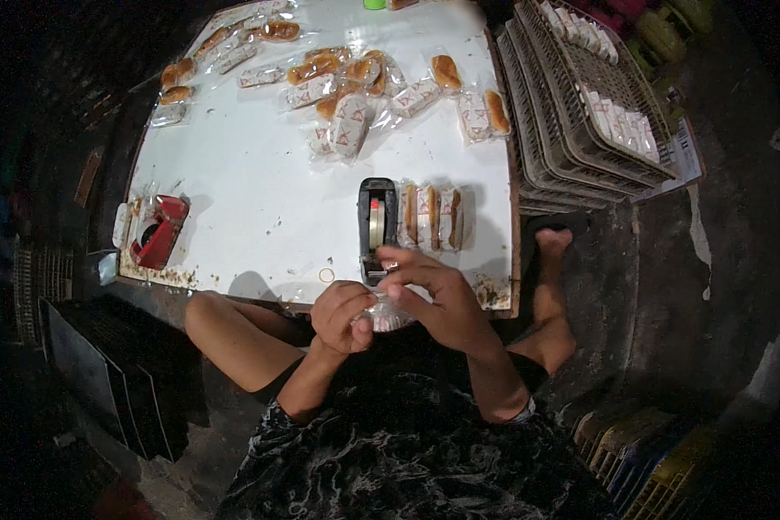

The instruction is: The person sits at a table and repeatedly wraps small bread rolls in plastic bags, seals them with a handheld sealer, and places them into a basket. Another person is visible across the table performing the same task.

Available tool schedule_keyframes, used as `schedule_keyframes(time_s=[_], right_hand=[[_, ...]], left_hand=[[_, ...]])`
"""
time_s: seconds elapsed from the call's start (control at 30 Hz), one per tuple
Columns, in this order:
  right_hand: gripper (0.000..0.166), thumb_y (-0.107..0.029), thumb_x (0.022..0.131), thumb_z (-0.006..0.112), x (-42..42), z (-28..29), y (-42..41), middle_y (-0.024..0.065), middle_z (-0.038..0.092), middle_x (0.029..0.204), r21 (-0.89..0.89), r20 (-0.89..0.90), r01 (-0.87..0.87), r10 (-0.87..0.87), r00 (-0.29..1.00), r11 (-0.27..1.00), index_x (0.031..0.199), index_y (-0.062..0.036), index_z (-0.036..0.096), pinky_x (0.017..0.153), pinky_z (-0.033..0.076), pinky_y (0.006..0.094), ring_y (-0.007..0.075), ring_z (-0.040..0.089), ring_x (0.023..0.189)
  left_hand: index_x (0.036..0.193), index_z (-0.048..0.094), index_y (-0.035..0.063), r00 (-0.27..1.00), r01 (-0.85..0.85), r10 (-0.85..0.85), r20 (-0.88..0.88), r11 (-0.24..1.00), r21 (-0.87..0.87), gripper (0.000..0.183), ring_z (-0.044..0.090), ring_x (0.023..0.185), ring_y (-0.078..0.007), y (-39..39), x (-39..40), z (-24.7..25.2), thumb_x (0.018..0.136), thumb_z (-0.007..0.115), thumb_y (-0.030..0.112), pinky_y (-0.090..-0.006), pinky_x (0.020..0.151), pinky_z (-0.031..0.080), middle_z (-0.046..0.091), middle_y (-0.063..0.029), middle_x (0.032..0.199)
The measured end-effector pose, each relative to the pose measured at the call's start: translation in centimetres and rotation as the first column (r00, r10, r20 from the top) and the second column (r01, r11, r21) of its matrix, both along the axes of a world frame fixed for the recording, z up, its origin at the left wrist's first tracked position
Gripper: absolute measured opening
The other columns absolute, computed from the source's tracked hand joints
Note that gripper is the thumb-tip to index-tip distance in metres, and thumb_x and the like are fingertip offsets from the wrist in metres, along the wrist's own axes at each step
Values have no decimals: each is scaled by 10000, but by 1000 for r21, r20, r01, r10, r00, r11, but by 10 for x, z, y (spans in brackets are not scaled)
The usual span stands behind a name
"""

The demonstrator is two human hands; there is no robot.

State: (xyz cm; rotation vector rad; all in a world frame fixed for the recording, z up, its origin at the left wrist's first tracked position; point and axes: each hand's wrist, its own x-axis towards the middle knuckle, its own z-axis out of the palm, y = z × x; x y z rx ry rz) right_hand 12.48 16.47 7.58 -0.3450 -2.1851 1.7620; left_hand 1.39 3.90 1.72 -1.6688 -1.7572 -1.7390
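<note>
At the table's near edge, my left hand [342,316] grips one side of a clear plastic bag with a wrapped item [387,317] inside. My right hand [432,296] is at the bag's other side, its thumb and fingers by the top of the bag and beside the front end of a black tape dispenser [377,221]; whether its fingertips hold the bag or tape cannot be told. Right of the dispenser, several bagged buns [432,218] stand side by side in a row. A small ring, maybe a rubber band [326,275], lies left of the dispenser.
More bagged buns [351,123] lie scattered over the far part of the white table [253,188]. A red tape dispenser [160,232] stands at the left edge. Stacked plastic crates [559,130] with wrapped items are beside the table on the right; dark trays [88,364] stand at lower left.
</note>
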Motion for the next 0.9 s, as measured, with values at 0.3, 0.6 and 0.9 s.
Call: schedule_keyframes(time_s=[0.3,0.6,0.9], right_hand=[[554,-195,674,648,-12,-83,39,224,543,1051,-221,329,-196,263,907,955,1130,49,450,812,453,315,272,554,970],[792,-305,684,718,5,-52,12,241,468,1142,-261,80,221,-207,975,940,1248,49,289,895,389,366,303,474,1078],[828,-136,731,637,34,-144,28,165,357,1234,230,21,756,-780,625,612,1323,2,75,926,344,333,262,387,1133]], left_hand=[[793,495,3,987,115,-128,99,986,123,323,592,802,-354,20,19,5,871,407,304,-402,702,483,595,-214,831],[1043,407,-67,845,-160,256,470,959,-234,455,533,785,-210,48,22,-16,899,334,358,-322,722,427,541,-157,860],[1353,-43,61,631,700,-315,709,625,-345,901,476,1068,-302,133,29,29,784,608,314,-380,896,377,412,-224,1213]])
